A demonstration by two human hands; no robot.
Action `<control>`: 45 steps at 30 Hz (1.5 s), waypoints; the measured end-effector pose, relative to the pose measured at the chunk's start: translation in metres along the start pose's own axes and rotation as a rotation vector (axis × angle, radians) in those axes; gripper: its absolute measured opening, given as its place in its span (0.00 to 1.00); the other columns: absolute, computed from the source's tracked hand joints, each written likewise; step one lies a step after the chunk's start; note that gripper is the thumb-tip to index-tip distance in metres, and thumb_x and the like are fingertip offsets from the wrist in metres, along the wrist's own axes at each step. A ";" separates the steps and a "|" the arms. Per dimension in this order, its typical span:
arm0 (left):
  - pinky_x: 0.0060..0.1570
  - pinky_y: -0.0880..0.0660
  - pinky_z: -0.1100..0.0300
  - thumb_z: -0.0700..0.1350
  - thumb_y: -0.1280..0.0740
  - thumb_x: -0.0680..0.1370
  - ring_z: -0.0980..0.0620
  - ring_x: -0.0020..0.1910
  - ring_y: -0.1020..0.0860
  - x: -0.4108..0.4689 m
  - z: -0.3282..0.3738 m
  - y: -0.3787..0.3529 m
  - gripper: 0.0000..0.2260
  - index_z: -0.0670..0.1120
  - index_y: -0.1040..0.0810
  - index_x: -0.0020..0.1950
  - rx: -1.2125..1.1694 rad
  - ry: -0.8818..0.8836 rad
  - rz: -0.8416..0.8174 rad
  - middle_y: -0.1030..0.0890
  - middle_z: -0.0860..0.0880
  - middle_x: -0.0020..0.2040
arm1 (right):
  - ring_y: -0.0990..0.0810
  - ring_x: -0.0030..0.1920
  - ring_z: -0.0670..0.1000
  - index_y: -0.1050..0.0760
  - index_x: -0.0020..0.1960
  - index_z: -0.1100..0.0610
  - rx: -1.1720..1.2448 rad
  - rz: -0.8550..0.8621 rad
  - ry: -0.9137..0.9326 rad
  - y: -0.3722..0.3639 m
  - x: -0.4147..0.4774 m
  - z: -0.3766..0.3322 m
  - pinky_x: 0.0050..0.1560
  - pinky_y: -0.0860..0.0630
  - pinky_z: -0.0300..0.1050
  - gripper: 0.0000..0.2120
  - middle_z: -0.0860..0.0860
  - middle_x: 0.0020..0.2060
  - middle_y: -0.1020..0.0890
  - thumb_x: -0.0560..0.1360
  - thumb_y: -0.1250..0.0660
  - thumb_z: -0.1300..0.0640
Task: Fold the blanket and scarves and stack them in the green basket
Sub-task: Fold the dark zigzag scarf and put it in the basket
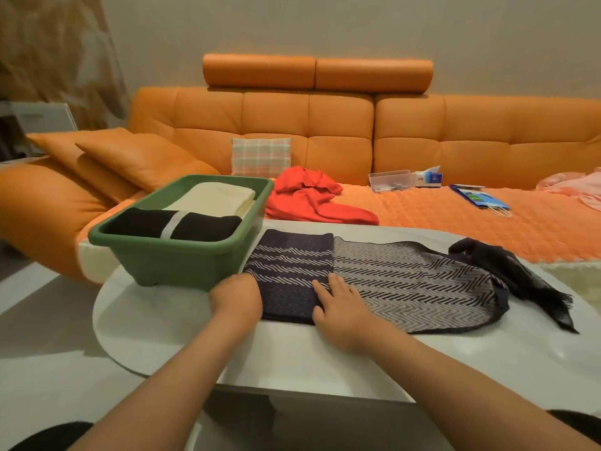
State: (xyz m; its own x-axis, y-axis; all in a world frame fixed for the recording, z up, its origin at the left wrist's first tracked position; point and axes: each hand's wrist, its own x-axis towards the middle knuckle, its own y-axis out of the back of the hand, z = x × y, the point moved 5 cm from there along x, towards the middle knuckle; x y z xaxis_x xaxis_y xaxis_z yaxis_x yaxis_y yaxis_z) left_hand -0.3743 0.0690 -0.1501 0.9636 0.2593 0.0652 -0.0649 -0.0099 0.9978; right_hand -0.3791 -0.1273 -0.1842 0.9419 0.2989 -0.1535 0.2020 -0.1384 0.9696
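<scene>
The patterned scarf lies along the white table, long axis left to right, its folded end just right of the green basket; the right hand presses flat there, nearer the loose right tail; the left hand meets the fold's left edge, fingers hidden, grip unclear.

Nothing is legible; the tissue box at two o'clock carries a small label, too blurred to read.

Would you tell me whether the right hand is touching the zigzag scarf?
Touching: the head view shows the right hand lying flat on the zigzag scarf.
</scene>
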 end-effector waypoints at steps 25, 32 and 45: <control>0.52 0.24 0.55 0.54 0.38 0.80 0.57 0.49 0.20 -0.030 0.246 0.014 0.07 0.55 0.25 0.55 -0.974 -0.704 -0.366 0.19 0.55 0.53 | 0.23 0.60 0.56 0.29 0.69 0.58 0.735 0.256 -0.466 0.088 -0.047 0.172 0.58 0.26 0.49 0.22 0.56 0.64 0.23 0.80 0.40 0.47; 0.77 0.49 0.51 0.58 0.45 0.83 0.48 0.79 0.47 -0.016 0.214 -0.021 0.26 0.54 0.45 0.80 -0.260 -0.820 -0.109 0.44 0.50 0.80 | 0.23 0.61 0.59 0.39 0.75 0.54 0.409 0.259 -0.413 0.086 -0.051 0.175 0.60 0.25 0.53 0.27 0.56 0.63 0.22 0.78 0.37 0.57; 0.57 0.33 0.51 0.56 0.50 0.81 0.45 0.57 0.25 -0.011 0.177 0.008 0.17 0.53 0.26 0.60 0.023 -0.696 -0.077 0.26 0.47 0.58 | 0.28 0.69 0.57 0.45 0.79 0.42 0.037 0.063 -0.265 0.080 -0.047 0.166 0.68 0.30 0.56 0.38 0.55 0.74 0.34 0.73 0.34 0.37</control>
State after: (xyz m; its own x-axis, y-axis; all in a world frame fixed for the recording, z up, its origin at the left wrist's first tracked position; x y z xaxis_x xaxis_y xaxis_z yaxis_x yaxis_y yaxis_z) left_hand -0.3395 -0.1050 -0.1420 0.9078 -0.4187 -0.0243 0.0088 -0.0389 0.9992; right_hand -0.3630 -0.3090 -0.1305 0.9893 0.0313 -0.1423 0.1456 -0.1848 0.9719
